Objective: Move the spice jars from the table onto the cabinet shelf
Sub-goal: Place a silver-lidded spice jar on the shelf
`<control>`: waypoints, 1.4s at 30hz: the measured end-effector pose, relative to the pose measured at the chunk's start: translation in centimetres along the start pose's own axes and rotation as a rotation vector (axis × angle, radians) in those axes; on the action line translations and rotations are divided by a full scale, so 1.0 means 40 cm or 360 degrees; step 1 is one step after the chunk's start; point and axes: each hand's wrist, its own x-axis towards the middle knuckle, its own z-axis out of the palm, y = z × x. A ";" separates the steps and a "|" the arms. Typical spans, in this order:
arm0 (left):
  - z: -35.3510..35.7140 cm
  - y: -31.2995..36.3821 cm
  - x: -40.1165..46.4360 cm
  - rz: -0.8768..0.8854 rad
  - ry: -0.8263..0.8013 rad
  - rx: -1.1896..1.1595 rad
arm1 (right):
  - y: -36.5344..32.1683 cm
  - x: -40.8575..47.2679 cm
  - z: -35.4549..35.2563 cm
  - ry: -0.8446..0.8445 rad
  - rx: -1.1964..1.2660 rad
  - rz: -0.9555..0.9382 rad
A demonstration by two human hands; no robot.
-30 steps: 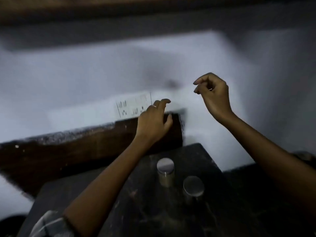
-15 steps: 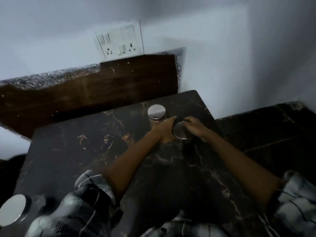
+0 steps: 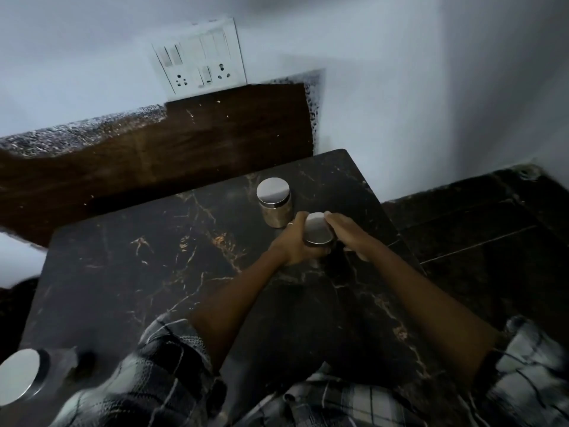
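Gripping near jar (image 3: 318, 232), left hand (image 3: 295, 241), right hand (image 3: 349, 234)

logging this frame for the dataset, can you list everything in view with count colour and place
held spice jar: 1, silver lid, near the table's right side, gripped between both hands
free spice jar: 1, silver lid over a brownish body, standing on the table just behind the held one
silver lid: 1, at the lower left corner, what lies under it blurred
table: 1, black marble with gold veins, centre
wooden panel: 1, dark brown, behind the table
switch plate: 1, white, on the wall above the panel
floor: dark tiles, right
sleeves: 2, plaid, bottom
left hand: 1, grips the held jar
right hand: 1, grips the held jar
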 end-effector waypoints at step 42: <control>-0.697 0.584 -0.397 0.1014 0.0910 -0.1277 | -0.720 -0.440 0.043 0.0404 0.0717 -0.2148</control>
